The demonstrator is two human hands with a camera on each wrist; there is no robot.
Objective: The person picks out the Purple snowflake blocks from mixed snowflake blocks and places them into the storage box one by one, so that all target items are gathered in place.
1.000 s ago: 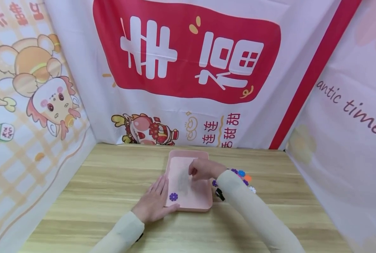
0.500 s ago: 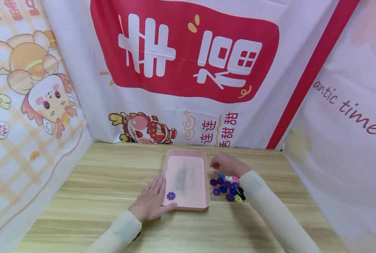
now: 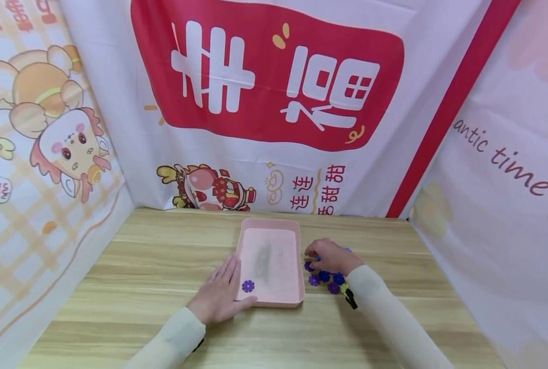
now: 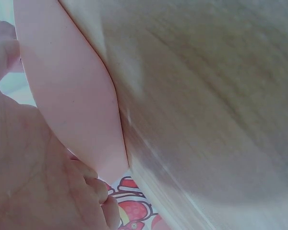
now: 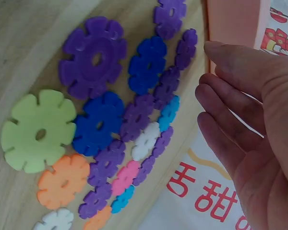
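A shallow pink tray (image 3: 285,266) lies on the wooden table, with one purple snowflake disc (image 3: 248,286) in its near left corner. My left hand (image 3: 218,294) rests along the tray's left wall, fingers stretched out and thumb at the near edge. Over the loose snowflake discs to the right of the tray hovers my right hand (image 3: 330,255), its fingers loosely bent. In the right wrist view nothing is between those fingers. Several discs spread below them: a large purple disc (image 5: 77,79), a light green disc (image 5: 21,132), blue, orange, white and pink ones.
A printed cloth (image 3: 269,169) hangs upright behind the table's far edge, and patterned cloths stand at both sides. The wooden tabletop (image 3: 163,266) extends around the tray. A black strap (image 3: 351,299) hangs at the right wrist, close to the discs.
My right hand has moved from over the tray to the right and come down over the discs. The left hand stays at the tray's wall.
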